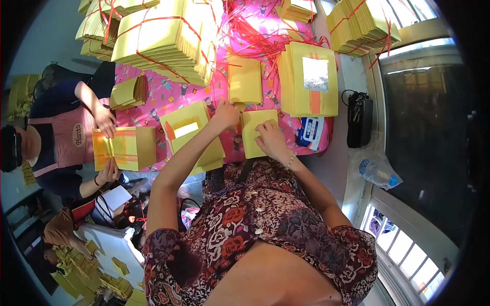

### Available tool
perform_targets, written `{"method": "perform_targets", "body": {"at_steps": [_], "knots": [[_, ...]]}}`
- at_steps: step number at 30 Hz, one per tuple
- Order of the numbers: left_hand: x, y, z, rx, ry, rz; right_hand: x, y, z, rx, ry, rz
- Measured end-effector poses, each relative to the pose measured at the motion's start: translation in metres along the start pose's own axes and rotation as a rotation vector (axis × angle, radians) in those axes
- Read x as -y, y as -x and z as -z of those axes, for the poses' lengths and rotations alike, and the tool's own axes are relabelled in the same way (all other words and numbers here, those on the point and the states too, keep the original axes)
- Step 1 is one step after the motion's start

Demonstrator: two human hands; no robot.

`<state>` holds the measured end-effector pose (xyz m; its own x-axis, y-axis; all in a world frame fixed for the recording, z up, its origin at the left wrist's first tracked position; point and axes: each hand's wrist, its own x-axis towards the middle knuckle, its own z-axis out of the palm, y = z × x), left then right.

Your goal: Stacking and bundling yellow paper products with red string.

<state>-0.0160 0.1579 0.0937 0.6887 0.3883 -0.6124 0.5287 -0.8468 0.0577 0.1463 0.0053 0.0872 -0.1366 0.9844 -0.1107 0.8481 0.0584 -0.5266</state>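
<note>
A folded yellow paper packet [251, 145] lies in front of me on the pink patterned tablecloth. My right hand [272, 140] rests on it, open, with its fingers apart and slightly bent. At the packet's upper left edge is my left hand [227, 115], its fingers curled; whatever they pinch is hidden. Just beyond sits a small stack of yellow paper [245, 80]. Under my left forearm, a pile of yellow packets [176, 120] carries a white label and orange print. To the right stands a taller stack of yellow packets [298, 76] with a silvery patch on top.
Large yellow paper bundles [153, 38] tied with red string fill the back left. Loose red strings [255, 28] lie at the back. A blue-and-white package [310, 133] is at the right edge. At left, a co-worker's hands [105, 120] handle another yellow packet [145, 148].
</note>
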Motion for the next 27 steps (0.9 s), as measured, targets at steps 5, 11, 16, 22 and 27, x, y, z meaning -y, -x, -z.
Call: {"method": "perform_targets", "body": {"at_steps": [5,11,16,22,27], "knots": [[-0.002,-0.011,-0.022,0.049,0.096,0.006,0.000,0.001,-0.004,-0.009,0.004,0.009],[0.004,-0.026,-0.031,-0.006,0.205,0.122,0.001,0.003,-0.005,0.008,0.007,-0.020],[0.012,-0.037,0.007,-0.045,0.290,0.314,0.002,0.005,-0.009,-0.001,0.058,-0.028],[0.021,-0.062,0.049,-0.498,0.396,0.540,-0.004,0.005,-0.015,-0.023,0.029,-0.004],[0.062,-0.089,0.077,-0.872,0.836,0.382,0.001,0.003,-0.014,-0.023,0.000,0.006]]}}
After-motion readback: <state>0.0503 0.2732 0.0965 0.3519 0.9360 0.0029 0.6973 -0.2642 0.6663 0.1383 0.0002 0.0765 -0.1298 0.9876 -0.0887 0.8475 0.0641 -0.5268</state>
